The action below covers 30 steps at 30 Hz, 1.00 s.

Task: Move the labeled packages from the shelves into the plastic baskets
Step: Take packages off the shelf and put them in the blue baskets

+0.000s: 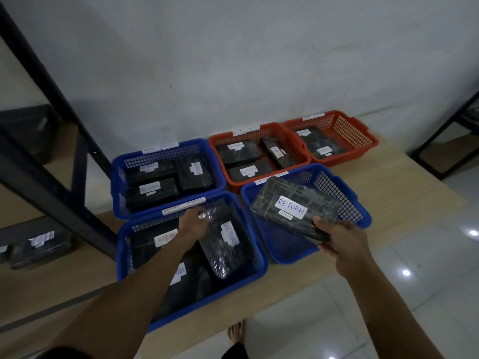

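Five baskets crowd tabletop [383, 200], rims touching; bare strip along near edge. Right hand [339, 242] pinches near end of black wrapped package [293, 208], white label reads "RETURN", held over near-right blue basket [344, 203]. Left hand [193, 222] grips top of second glossy black package [225, 244] inside near-left blue basket [248, 274]; its label unreadable.
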### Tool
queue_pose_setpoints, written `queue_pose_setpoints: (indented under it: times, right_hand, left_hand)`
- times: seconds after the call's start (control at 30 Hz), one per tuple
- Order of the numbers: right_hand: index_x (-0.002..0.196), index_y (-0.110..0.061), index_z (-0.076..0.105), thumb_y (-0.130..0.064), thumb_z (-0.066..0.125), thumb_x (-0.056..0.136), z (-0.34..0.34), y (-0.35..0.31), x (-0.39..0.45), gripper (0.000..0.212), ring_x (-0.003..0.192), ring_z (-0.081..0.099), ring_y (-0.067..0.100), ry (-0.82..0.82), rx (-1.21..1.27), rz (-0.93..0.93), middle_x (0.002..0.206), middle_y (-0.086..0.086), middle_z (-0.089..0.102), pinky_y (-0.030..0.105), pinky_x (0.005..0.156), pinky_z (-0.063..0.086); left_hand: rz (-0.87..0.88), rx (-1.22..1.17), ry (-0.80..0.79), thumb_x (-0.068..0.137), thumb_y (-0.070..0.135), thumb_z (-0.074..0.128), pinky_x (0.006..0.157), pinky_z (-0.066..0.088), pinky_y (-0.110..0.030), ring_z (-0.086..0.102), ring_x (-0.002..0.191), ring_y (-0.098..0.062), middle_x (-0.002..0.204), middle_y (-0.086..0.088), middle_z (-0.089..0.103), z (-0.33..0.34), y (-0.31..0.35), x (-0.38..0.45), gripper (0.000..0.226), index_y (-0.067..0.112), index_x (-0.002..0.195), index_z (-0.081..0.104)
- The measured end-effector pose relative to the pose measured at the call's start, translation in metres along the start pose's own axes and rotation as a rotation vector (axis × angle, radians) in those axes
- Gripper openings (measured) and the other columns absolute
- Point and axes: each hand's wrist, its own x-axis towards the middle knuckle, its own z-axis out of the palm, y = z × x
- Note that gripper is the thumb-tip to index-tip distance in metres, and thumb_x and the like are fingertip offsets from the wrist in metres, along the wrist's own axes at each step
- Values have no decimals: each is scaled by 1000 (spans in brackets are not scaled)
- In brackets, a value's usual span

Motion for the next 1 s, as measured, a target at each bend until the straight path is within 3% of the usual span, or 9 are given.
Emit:
queue_pose_setpoints:
  times: [0.07, 0.13, 0.3, 0.43, 0.63, 0.83, 1.0]
  right_hand:
    - [92, -11, 55, -14, 80, 78, 5, -10, 17, 29, 106, 64, 32, -2, -19, -3, 115, 15, 66, 32, 64, 50]
    - [100, -8, 59, -15, 78, 80, 15, -18, 31, 29, 106, 64, 30, -22, -36, 4, 116, 14, 66, 33, 68, 52]
    - [113, -3, 59, -20, 80, 79, 46, -29, 54, 44, 100, 66, 28, -95, -81, 33, 112, 13, 68, 33, 66, 54]
    - [122, -4, 58, -24, 84, 74, 66, -27, 71, 59, 97, 69, 25, -144, -97, 89, 109, 11, 71, 34, 67, 57]
    - [122, -4, 59, -22, 85, 72, 80, -26, 91, 59, 99, 69, 25, -181, -147, 105, 108, 9, 72, 36, 78, 59]
    - [121, -5, 60, -23, 85, 71, 76, -26, 119, 59, 99, 69, 26, -220, -201, 146, 109, 10, 71, 34, 72, 57]
    - [119, -6, 59, -16, 81, 76, 50, -34, 150, 49, 101, 66, 26, -243, -260, 209, 111, 10, 69, 39, 83, 54]
  left_hand:
    - [-16, 98, -105, 94, 22, 58, 75, 45, -28, 63, 102, -31, 114, -16, 66, 11, -4, 17, 28, 7, 116, 65]
    - [-35, 168, -157, 95, 24, 57, 78, 47, -31, 61, 105, -32, 117, -18, 64, 20, -6, 29, 32, 3, 118, 63]
    - [-14, 334, -155, 94, 17, 52, 81, 50, -40, 58, 106, -40, 118, -25, 58, 30, -6, 39, 28, 0, 116, 53]
    - [82, 501, -121, 91, 16, 55, 90, 51, -49, 54, 112, -39, 122, -21, 53, 34, -14, 37, 23, 2, 109, 60]
    - [99, 625, -53, 94, 15, 55, 86, 49, -43, 48, 117, -33, 117, -17, 59, 43, -10, 25, 20, 2, 107, 62]
    - [27, 890, -20, 94, 7, 50, 88, 49, -40, 51, 119, -31, 120, -13, 60, 54, 12, 21, 25, 9, 118, 57]
    - [4, 809, 43, 91, 8, 52, 87, 47, -39, 56, 112, -30, 115, -11, 62, 58, 35, 19, 19, 10, 108, 60]
